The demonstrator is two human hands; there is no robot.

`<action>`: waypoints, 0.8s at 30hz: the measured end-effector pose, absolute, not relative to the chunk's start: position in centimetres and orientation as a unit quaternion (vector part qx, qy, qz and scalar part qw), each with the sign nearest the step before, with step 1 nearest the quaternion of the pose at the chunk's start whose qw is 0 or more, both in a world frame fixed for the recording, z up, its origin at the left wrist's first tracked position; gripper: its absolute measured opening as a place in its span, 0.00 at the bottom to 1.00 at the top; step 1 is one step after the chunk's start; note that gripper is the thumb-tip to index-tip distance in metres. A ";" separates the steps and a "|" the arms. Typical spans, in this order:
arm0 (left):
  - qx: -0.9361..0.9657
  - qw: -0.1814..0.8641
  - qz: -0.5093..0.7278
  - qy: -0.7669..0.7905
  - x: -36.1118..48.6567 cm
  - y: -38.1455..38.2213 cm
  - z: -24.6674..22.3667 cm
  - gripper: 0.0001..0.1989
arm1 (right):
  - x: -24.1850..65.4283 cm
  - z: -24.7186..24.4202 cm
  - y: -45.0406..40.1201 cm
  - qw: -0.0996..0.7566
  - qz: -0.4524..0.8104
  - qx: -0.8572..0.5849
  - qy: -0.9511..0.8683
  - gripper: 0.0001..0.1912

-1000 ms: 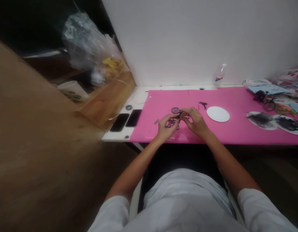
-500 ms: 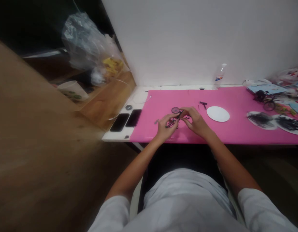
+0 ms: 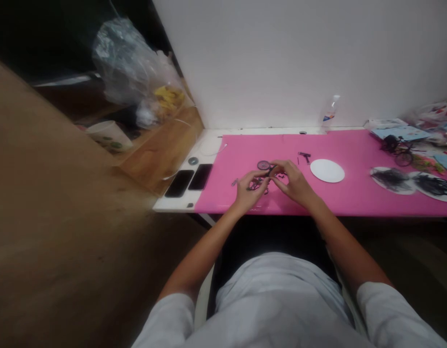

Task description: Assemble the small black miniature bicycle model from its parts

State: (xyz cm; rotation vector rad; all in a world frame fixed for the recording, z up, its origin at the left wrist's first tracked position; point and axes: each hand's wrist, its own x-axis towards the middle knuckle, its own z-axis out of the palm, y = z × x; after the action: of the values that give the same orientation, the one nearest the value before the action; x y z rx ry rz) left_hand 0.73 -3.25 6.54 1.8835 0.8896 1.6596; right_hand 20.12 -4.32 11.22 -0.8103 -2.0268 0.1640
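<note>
My left hand (image 3: 249, 190) and my right hand (image 3: 293, 181) meet over the pink sheet (image 3: 226, 200), thumbs and fingertips pinched on a small dark model bicycle part (image 3: 269, 172). Fingers cover most of it, so its exact shape is hidden. A small spoked wheel (image 3: 264, 165) shows just beyond the fingertips; whether it is joined to the held part I cannot tell. Thin dark pieces (image 3: 255, 184) show between the left thumb and fingers. Close to my left hand lies a small grey piece (image 3: 234, 182).
Right of my hands are a black part (image 3: 304, 157) and a white plate (image 3: 327, 171). Two plates of black pieces (image 3: 392, 180) (image 3: 434, 186) and a dark model bicycle (image 3: 399, 150) are farther right. A clear bottle (image 3: 330, 113) stands behind; two phones (image 3: 179, 183) (image 3: 200, 177) lie left.
My hands stay in nearly the same place, with only a slight shift of the fingers around the dark part. Everything else looks unmoved.
</note>
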 end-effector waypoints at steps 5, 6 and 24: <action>0.651 0.300 0.614 0.330 0.9 -3.5 6.6 0.13 | 19.9 11.4 -4.5 0.464 0.058 -0.323 -0.822 0.23; 0.642 0.315 0.617 0.329 1.0 -3.5 6.6 0.14 | 19.9 11.5 -4.5 0.467 0.058 -0.321 -0.822 0.22; 0.509 0.462 0.643 0.338 0.7 -2.3 7.1 0.23 | 20.2 11.8 -4.2 0.492 0.104 -0.441 -0.743 0.30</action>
State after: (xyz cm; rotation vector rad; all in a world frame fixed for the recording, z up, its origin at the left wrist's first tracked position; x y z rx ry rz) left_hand 0.68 -2.33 7.06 1.2532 0.8312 1.5808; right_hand 20.16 -4.20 11.80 -1.0706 -1.8038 0.2515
